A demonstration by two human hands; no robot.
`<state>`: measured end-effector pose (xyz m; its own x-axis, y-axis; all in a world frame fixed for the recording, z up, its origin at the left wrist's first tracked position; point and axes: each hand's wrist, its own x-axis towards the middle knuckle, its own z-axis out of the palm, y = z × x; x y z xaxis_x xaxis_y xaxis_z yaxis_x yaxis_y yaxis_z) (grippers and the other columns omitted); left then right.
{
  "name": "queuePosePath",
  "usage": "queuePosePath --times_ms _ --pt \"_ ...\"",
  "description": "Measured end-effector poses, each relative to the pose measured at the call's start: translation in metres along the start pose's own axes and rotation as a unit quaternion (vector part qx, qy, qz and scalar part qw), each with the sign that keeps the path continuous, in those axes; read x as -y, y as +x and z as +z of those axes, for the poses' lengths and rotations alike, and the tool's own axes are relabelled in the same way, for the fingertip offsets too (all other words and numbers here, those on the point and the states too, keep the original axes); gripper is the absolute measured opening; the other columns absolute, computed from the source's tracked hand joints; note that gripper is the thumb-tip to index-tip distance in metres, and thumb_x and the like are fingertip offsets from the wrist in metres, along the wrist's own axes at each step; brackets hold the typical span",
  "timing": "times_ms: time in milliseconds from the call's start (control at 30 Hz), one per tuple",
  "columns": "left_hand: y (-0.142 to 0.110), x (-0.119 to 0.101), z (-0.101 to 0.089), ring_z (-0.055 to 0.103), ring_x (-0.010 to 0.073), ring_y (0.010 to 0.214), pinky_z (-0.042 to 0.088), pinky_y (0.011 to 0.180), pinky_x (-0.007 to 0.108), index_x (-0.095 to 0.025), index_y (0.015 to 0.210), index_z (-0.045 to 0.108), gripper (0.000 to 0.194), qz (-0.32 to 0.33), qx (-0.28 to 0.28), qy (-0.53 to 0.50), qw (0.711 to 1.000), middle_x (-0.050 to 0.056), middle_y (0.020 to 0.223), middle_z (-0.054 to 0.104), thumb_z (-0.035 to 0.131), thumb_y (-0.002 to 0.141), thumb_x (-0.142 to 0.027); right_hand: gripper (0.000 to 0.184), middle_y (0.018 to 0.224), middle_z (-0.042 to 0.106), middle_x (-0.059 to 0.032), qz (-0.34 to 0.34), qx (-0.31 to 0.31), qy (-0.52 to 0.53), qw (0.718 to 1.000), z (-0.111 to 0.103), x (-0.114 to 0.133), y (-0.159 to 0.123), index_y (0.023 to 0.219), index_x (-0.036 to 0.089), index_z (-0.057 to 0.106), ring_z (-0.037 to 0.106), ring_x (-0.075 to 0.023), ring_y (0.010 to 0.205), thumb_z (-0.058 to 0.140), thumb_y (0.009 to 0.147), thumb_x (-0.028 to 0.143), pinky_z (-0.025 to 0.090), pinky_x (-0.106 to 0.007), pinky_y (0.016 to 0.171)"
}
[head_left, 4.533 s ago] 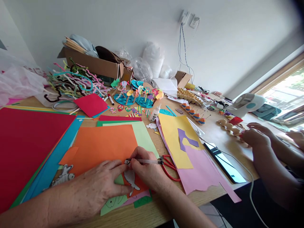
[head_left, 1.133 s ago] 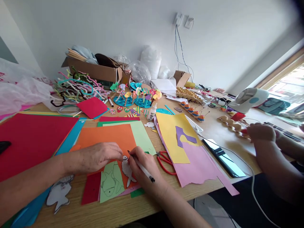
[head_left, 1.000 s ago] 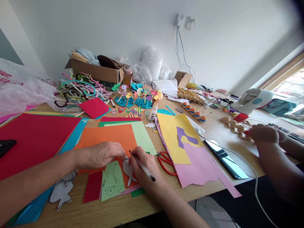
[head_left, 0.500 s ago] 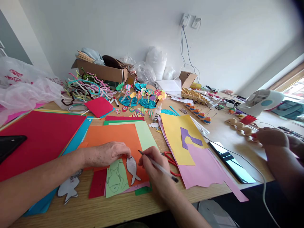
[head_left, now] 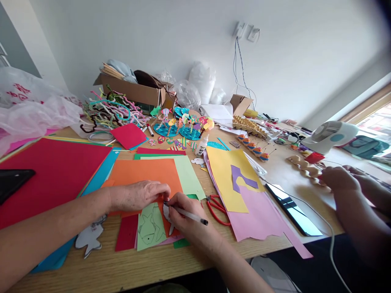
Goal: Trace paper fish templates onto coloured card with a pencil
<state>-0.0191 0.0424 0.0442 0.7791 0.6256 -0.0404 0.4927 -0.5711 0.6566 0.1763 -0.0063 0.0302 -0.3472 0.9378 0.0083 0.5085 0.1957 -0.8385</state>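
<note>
Hands and pen partly hide the paper fish

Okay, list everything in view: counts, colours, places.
Desk: one, brown, foreground
Paper: many, mixed colours, front
Pen: one, clear, front centre
Fish cutouts: at least two, white, front
Scissors: one, red-handled, centre
Bottle: one, white, centre
Fish decorations: several, multicoloured, back
Pipe cleaners: many, multicoloured, back left
Boxes: at least two, brown, back
Plastic bags: several, whitish, left, back
Slabs: two, black, left and right
Appliance: one, white, right
Co-worker's hands: two, right
Left hand: one, front
Right hand: one, holding pen
</note>
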Motion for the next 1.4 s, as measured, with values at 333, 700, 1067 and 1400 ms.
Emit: queuePosePath --times_ms 333,700,1067,1400 --pt "-0.001 0.001 0.001 0.057 0.0181 0.084 0.045 0.078 0.028 -0.021 0.096 0.057 0.022 0.001 -0.005 -0.004 1.000 0.002 0.091 0.061 0.035 0.096 -0.022 0.010 0.059 0.054 0.0055 -0.004 -0.011 -0.031 0.999 0.002 -0.001 0.004 0.076 0.020 0.058 0.043 -0.0095 0.051 0.050 0.077 0.017 0.032 -0.018 0.048" --pt "-0.003 0.006 0.004 0.057 0.0183 0.085 0.044 0.079 0.028 -0.021 0.100 0.058 0.023 -0.002 -0.007 0.001 1.000 0.003 0.092 0.061 0.035 0.096 -0.020 0.011 0.061 0.057 0.0048 -0.008 -0.020 -0.050 0.999 0.004 -0.002 0.003 0.077 0.020 0.059 0.046 -0.0099 0.053 0.049 0.078 0.015 0.033 -0.018 0.050" --pt "-0.004 0.004 0.004 0.058 0.0197 0.086 0.044 0.079 0.028 -0.020 0.101 0.059 0.026 -0.004 -0.003 0.008 1.000 0.004 0.094 0.061 0.034 0.097 -0.020 0.011 0.060 0.056 0.0039 0.002 0.007 -0.055 0.998 -0.002 0.007 0.002 0.075 0.019 0.058 0.049 -0.0103 0.054 0.050 0.078 0.013 0.033 -0.019 0.051" --pt "-0.005 -0.001 0.004 0.058 0.0193 0.088 0.044 0.081 0.027 -0.019 0.100 0.062 0.030 0.005 -0.002 0.015 1.000 0.005 0.094 0.062 0.032 0.096 -0.018 0.009 0.060 0.057 0.0040 0.013 0.013 -0.060 0.998 -0.003 0.008 0.000 0.073 0.019 0.058 0.048 -0.0101 0.054 0.053 0.078 0.014 0.032 -0.019 0.050"
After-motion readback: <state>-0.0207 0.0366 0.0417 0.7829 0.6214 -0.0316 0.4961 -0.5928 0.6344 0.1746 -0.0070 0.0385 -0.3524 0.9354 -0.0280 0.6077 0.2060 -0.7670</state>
